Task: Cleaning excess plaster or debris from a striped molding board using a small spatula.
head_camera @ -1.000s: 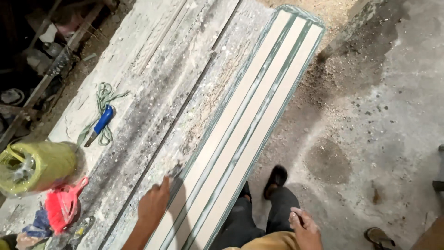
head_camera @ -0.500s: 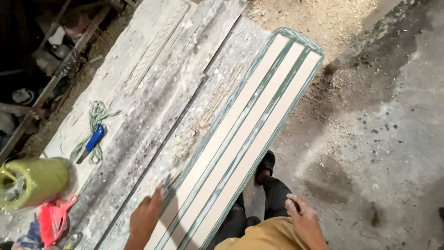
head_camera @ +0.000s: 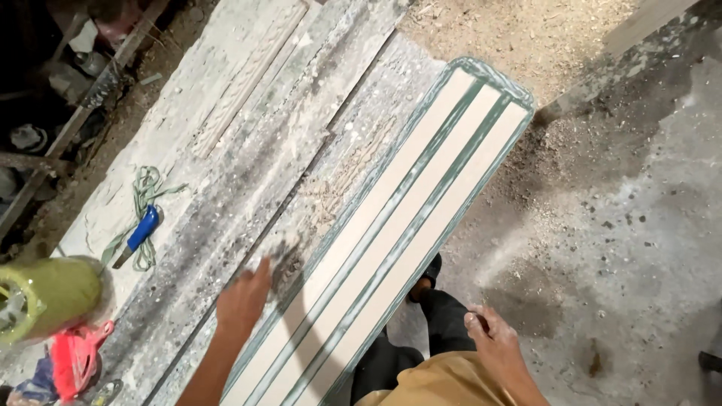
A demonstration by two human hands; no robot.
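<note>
Left hand [head_camera: 242,301] flat, grip open — on bench beside striped board [head_camera: 398,225]; holds nothing.

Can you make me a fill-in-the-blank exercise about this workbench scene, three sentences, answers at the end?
1. The long board on the bench has cream strips parted by ____ lines.
2. The left hand rests at the board's edge, while the right hand hangs beside the person's ____, off the bench.
3. The tool lying on the coiled green cord has a ____ handle.

Missing words: green; leg; blue
</note>
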